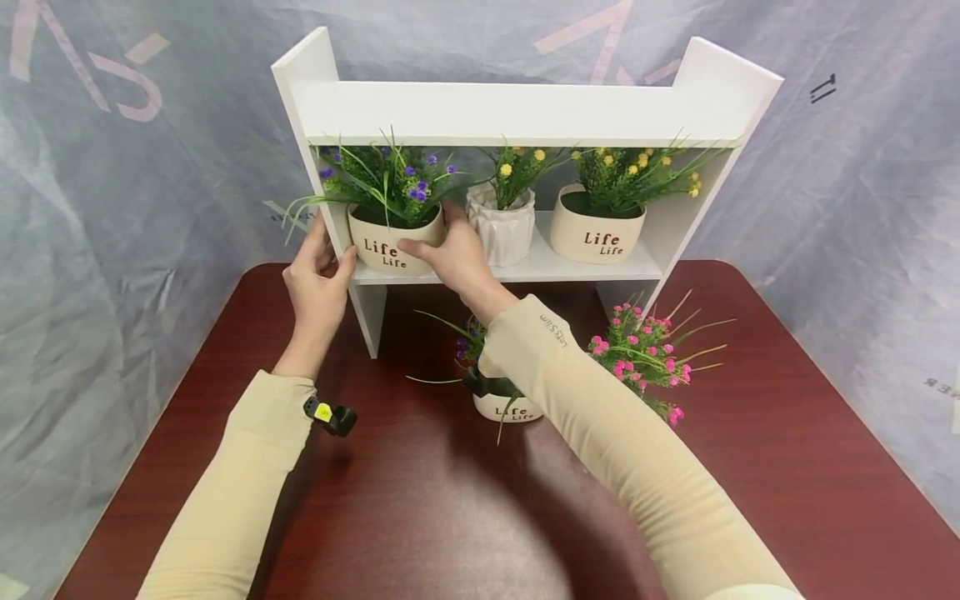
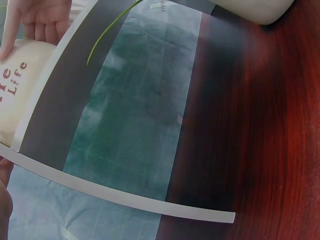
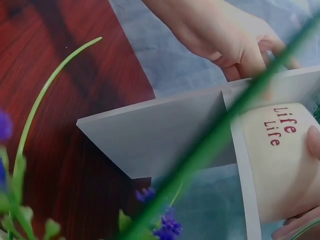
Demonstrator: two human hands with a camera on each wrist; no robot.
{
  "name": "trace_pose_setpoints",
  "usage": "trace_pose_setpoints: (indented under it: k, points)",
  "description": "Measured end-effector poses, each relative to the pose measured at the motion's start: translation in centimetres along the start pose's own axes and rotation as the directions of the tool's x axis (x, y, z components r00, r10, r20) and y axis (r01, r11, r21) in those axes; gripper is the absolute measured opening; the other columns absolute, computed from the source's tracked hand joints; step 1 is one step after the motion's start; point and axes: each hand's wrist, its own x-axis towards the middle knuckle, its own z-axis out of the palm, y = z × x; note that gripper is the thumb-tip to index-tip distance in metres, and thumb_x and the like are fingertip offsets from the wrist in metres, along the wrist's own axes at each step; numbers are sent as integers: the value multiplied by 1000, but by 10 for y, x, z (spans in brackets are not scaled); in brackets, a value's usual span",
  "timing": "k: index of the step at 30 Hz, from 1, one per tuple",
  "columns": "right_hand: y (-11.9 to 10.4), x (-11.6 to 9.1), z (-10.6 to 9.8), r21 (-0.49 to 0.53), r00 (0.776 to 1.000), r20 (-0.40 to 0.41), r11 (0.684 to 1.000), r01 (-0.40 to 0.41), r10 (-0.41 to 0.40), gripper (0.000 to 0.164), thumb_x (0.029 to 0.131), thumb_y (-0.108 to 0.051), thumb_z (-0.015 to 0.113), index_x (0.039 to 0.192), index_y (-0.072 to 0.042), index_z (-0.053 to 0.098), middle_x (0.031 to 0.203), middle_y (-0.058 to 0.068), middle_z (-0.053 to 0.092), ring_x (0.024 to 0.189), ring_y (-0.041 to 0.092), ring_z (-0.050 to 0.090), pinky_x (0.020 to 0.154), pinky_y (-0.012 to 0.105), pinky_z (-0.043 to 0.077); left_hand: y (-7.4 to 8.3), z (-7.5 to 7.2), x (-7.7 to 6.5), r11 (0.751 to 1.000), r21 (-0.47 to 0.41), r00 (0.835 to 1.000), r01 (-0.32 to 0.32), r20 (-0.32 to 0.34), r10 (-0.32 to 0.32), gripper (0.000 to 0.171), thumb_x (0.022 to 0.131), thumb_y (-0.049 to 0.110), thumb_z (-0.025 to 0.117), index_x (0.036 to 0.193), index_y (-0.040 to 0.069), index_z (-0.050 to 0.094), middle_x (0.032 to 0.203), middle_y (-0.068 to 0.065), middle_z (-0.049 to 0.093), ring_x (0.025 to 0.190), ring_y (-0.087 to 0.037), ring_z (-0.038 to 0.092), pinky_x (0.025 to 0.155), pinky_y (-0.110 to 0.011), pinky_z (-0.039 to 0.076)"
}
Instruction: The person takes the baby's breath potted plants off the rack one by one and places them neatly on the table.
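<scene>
A white two-tier shelf (image 1: 495, 117) stands on the table. My left hand (image 1: 318, 287) grips its left side panel (image 3: 165, 130), thumb at the front edge and fingers around the outside. At the left end of the middle board is a cream oval "Life" flowerpot (image 1: 367, 233) with purple flowers. My right hand (image 1: 461, 258) holds this pot by its right end, thumb on the front and fingers behind. In the left wrist view the right hand (image 2: 42, 20) shows above the pot; only a sliver of the left hand (image 2: 4, 205) shows.
On the same board stand a white pleated pot (image 1: 502, 233) and a cream pot (image 1: 592, 237), both with yellow flowers. In front, on the dark red table (image 1: 405, 500), are another cream pot (image 1: 491, 408) and pink flowers (image 1: 652, 354), partly behind the right sleeve.
</scene>
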Motion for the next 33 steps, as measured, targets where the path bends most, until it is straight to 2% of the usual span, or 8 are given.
trace_pose_setpoints:
  k: [5,12,16,27,33]
  points:
    - [1,0,-1,8,1000,15,1000,24,-24,77,82,-20,78,147,-13,36,143,6,49,129,22,51,111,31,41,0,-1,0,1000,7,1000,0,3,0,58,90,6,66,144,20,47,131,-10,63,108,-30,67,83,-9,53]
    - [-1,-2,-1,-166,999,20,986,32,-29,86,81,-33,79,150,-14,31,145,8,46,132,25,48,112,35,40,-1,-2,-1,1000,10,1000,-1,-4,1,58,90,7,66,144,21,48,127,-13,65,107,-31,67,83,-9,53]
    - [-1,-3,2,-201,999,16,979,32,-30,91,79,-34,80,151,-13,28,147,9,44,132,25,48,111,35,42,0,-2,-2,1000,6,1000,6,-4,-6,59,90,6,66,144,20,47,130,-11,63,109,-30,67,84,-9,53]
    - [-1,-4,2,-146,1000,-4,989,-15,15,93,77,-28,83,150,-12,29,144,9,47,129,26,51,107,36,45,0,-2,-3,1000,4,1000,0,8,0,58,91,6,65,144,22,46,136,-7,59,111,-30,66,86,-12,53]
    - [-4,-7,-3,-109,1000,-1,994,-20,20,92,74,-22,86,149,-13,34,141,9,50,128,25,51,107,35,46,1,-1,-2,1000,-10,1000,-2,-3,2,57,90,5,65,144,17,46,138,-6,57,111,-30,65,85,-11,53]
